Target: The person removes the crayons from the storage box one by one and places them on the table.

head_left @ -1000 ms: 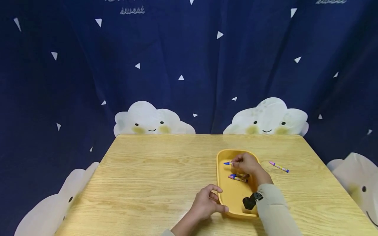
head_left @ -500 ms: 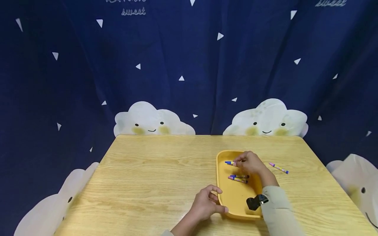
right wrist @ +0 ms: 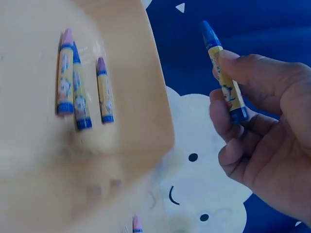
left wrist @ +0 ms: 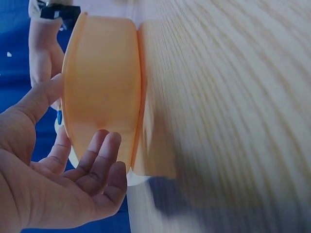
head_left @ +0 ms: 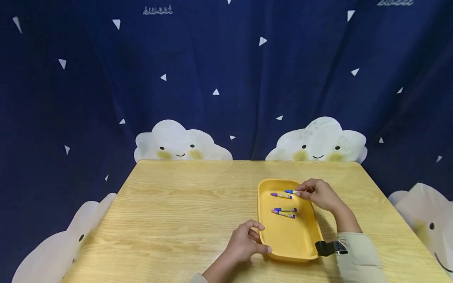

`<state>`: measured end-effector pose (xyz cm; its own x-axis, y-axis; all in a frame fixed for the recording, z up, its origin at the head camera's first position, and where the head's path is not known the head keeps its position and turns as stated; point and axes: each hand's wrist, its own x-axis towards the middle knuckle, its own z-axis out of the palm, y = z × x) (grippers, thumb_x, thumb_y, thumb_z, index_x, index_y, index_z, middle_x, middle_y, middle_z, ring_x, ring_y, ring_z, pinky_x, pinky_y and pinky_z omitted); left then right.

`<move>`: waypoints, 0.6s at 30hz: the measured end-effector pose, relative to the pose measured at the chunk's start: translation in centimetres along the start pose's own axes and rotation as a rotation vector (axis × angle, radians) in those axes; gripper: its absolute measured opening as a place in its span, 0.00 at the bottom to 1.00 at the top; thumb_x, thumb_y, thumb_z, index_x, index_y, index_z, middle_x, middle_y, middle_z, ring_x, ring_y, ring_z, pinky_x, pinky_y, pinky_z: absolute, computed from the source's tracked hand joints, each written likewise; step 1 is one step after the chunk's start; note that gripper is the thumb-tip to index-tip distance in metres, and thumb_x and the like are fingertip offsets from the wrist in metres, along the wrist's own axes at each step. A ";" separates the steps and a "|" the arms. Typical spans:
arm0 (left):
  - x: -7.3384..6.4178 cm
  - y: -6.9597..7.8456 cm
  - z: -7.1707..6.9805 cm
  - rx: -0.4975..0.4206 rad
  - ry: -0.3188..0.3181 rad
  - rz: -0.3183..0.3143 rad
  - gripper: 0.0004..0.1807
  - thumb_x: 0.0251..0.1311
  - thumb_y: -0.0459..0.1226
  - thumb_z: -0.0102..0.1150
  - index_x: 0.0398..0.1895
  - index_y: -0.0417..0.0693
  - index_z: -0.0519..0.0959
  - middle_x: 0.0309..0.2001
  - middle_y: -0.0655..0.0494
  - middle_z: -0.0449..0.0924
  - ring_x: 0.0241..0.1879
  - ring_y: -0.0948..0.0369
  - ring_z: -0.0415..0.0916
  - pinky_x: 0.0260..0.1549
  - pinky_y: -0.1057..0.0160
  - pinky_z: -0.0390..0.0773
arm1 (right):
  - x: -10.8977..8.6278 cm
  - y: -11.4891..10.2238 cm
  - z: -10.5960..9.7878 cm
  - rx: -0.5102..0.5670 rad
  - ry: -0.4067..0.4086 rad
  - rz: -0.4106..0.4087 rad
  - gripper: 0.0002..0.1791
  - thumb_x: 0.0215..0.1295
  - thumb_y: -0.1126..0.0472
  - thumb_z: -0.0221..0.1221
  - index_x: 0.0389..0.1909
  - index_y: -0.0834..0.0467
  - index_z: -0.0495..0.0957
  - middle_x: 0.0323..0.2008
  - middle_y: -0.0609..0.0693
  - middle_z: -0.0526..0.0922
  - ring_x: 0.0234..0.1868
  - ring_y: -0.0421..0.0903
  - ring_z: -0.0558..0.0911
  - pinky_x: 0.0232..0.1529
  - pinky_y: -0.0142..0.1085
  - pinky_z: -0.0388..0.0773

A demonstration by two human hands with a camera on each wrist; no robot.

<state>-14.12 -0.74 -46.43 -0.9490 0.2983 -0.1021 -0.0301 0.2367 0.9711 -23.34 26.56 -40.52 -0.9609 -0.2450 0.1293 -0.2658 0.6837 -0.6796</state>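
My right hand [head_left: 320, 194] pinches a blue crayon [right wrist: 226, 80] between thumb and fingers, above the far right corner of a yellow tray [head_left: 288, 239]. Inside the tray lie a purple crayon [head_left: 281, 195] near the far end, and a pink crayon [head_left: 283, 214] against another blue crayon [head_left: 288, 210] in the middle. My left hand [head_left: 245, 242] holds the tray's near left edge. In the left wrist view its thumb and index fingertips are at the rim, while its other fingers curl beside the outer wall [left wrist: 107, 68].
The tray stands on a wooden table [head_left: 184, 208], right of the middle. A dark blue curtain [head_left: 212, 59] with white clouds hangs behind the table. A black wrist camera [head_left: 327, 248] overlaps the tray's near right corner in the head view. At the right wrist view's bottom shows a pink crayon tip [right wrist: 137, 222].
My right hand has moved right, from over the tray's far end to its right rim, with the blue crayon. The purple crayon now shows fully in the tray. My left hand stays at the rim.
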 end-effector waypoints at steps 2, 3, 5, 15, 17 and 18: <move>0.0 0.1 -0.1 0.002 0.002 0.006 0.28 0.30 0.31 0.78 0.40 0.46 0.77 0.30 0.51 0.73 0.28 0.60 0.71 0.25 0.63 0.72 | -0.3 0.2 -0.3 -0.016 0.034 -0.007 0.07 0.59 0.63 0.62 0.36 0.63 0.82 0.31 0.51 0.77 0.28 0.47 0.70 0.26 0.36 0.70; 0.0 0.1 -0.2 0.003 0.002 0.006 0.28 0.30 0.31 0.78 0.40 0.46 0.77 0.30 0.51 0.73 0.28 0.60 0.71 0.25 0.63 0.72 | -0.4 0.4 -0.4 -0.020 0.051 -0.008 0.07 0.59 0.63 0.63 0.36 0.63 0.82 0.31 0.51 0.77 0.28 0.47 0.71 0.26 0.36 0.70; 0.0 0.2 -0.2 -0.001 0.001 0.007 0.28 0.30 0.31 0.78 0.40 0.46 0.76 0.30 0.51 0.74 0.28 0.60 0.71 0.24 0.63 0.72 | -0.8 0.8 -0.7 -0.022 0.088 -0.008 0.08 0.59 0.61 0.63 0.36 0.62 0.83 0.32 0.51 0.78 0.29 0.47 0.72 0.26 0.36 0.71; -0.2 0.0 0.0 -0.026 -0.004 0.006 0.28 0.31 0.30 0.77 0.41 0.45 0.76 0.31 0.50 0.73 0.28 0.59 0.72 0.24 0.62 0.73 | -2.7 4.8 -1.5 -0.035 0.255 0.012 0.12 0.58 0.57 0.64 0.36 0.62 0.83 0.34 0.55 0.78 0.32 0.48 0.72 0.27 0.36 0.70; -0.3 0.0 0.0 -0.030 -0.007 0.006 0.28 0.32 0.30 0.77 0.42 0.45 0.76 0.31 0.50 0.73 0.28 0.59 0.71 0.24 0.62 0.73 | -2.5 7.3 -1.2 -0.025 0.289 0.034 0.12 0.58 0.54 0.64 0.35 0.59 0.84 0.35 0.54 0.79 0.34 0.47 0.72 0.25 0.39 0.70; -0.3 0.0 0.0 -0.033 -0.009 0.006 0.28 0.32 0.30 0.77 0.42 0.45 0.75 0.31 0.49 0.73 0.29 0.59 0.71 0.24 0.62 0.73 | -2.4 8.8 -1.1 -0.029 0.305 0.045 0.12 0.58 0.51 0.64 0.35 0.56 0.84 0.35 0.51 0.79 0.34 0.45 0.73 0.24 0.38 0.71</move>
<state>-13.85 -0.79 -46.42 -0.9464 0.3077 -0.0985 -0.0353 0.2044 0.9782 -23.49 33.91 -46.07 -0.9496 0.0006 0.3135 -0.2204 0.7099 -0.6689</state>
